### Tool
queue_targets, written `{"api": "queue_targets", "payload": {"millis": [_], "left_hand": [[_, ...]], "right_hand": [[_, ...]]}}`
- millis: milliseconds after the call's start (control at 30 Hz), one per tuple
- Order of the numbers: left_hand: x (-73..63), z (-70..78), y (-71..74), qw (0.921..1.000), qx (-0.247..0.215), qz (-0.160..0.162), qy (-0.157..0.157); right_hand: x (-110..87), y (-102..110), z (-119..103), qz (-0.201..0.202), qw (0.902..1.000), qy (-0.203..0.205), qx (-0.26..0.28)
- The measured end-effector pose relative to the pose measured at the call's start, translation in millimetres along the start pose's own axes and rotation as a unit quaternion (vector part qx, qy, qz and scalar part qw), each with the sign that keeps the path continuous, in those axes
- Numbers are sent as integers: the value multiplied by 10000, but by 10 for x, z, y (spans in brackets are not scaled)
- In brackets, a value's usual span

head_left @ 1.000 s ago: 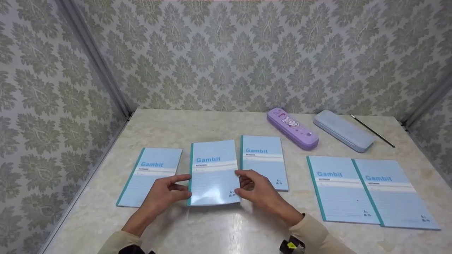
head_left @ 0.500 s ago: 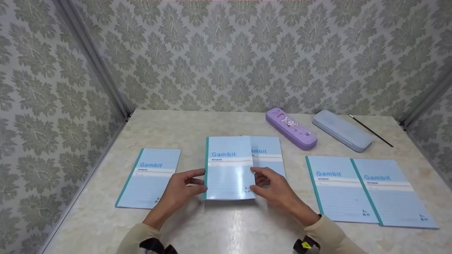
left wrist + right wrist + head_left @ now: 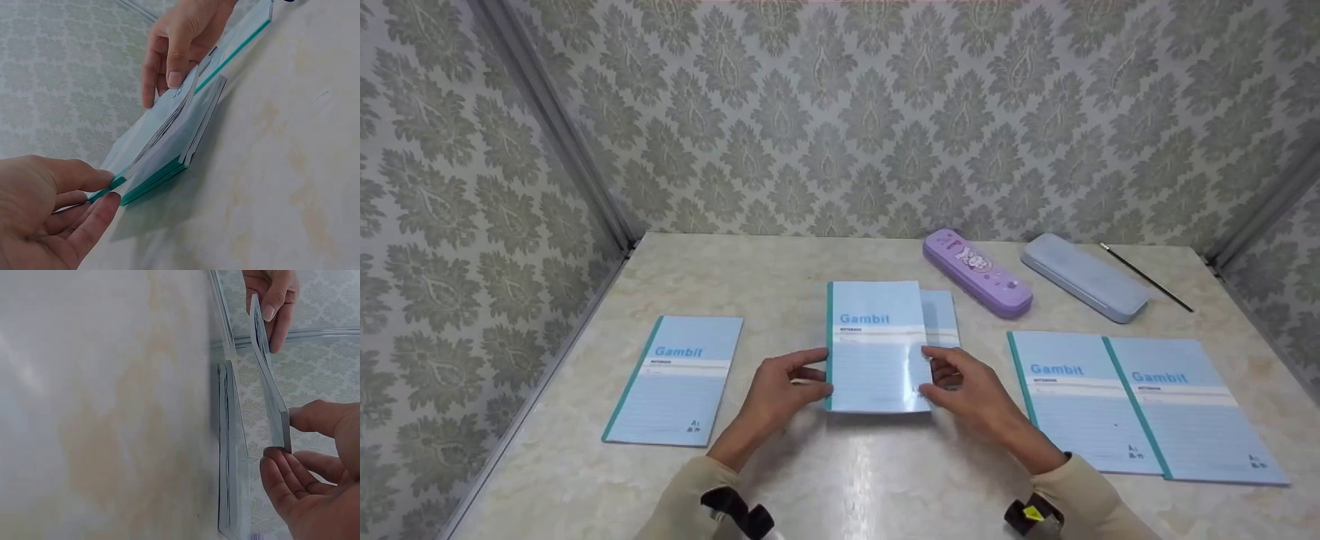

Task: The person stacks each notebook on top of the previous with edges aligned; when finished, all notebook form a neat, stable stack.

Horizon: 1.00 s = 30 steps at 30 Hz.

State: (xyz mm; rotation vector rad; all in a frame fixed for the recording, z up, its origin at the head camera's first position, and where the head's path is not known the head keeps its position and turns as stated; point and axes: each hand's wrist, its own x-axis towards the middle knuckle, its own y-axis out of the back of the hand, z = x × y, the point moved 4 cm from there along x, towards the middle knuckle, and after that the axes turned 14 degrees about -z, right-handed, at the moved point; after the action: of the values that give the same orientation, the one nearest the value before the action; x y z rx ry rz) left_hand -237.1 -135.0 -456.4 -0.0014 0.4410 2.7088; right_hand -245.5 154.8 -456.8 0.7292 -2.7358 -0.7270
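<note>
A light-blue Gambit notebook [image 3: 877, 345] with a green spine is held up by both hands. My left hand [image 3: 776, 394] pinches its spine edge between thumb and fingers. On the opposite edge, my right hand [image 3: 979, 390] pinches it the same way. Beneath it lie stacked notebooks [image 3: 941, 315], mostly covered in the head view. The left wrist view shows the stack's green spines [image 3: 154, 183] under the raised notebook. From the right wrist camera, a gap separates the held notebook [image 3: 275, 405] from the stack [image 3: 229, 455].
One notebook [image 3: 675, 382] lies alone at left. Two more, a notebook [image 3: 1087, 420] and its neighbour [image 3: 1207, 427], lie side by side at right. Behind them are a purple pencil case [image 3: 979, 274], a grey-blue case [image 3: 1084, 277] and a black pencil [image 3: 1147, 277]. Patterned walls enclose the table.
Both hands have carried the notebook right and slightly away, from beside the stacked notebooks to over them. The notebook at left has come into full view.
</note>
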Motion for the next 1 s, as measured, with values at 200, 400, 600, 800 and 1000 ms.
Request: {"api": "queue_targets", "payload": {"millis": [200, 400, 600, 800, 1000], "left_hand": [[122, 15, -112, 9999, -95, -21, -100], [239, 34, -220, 10000, 3, 22, -86], [335, 35, -299, 9999, 51, 103, -13], [399, 34, -375, 9998, 41, 217, -2], [448, 48, -423, 9994, 158, 262, -175]], "right_hand": [[-39, 96, 79, 118, 9996, -255, -58], [-67, 196, 127, 227, 9990, -396, -23], [-80, 263, 180, 292, 9985, -461, -49], [-93, 307, 231, 287, 9972, -643, -259], [-100, 340, 260, 313, 9960, -740, -384]]}}
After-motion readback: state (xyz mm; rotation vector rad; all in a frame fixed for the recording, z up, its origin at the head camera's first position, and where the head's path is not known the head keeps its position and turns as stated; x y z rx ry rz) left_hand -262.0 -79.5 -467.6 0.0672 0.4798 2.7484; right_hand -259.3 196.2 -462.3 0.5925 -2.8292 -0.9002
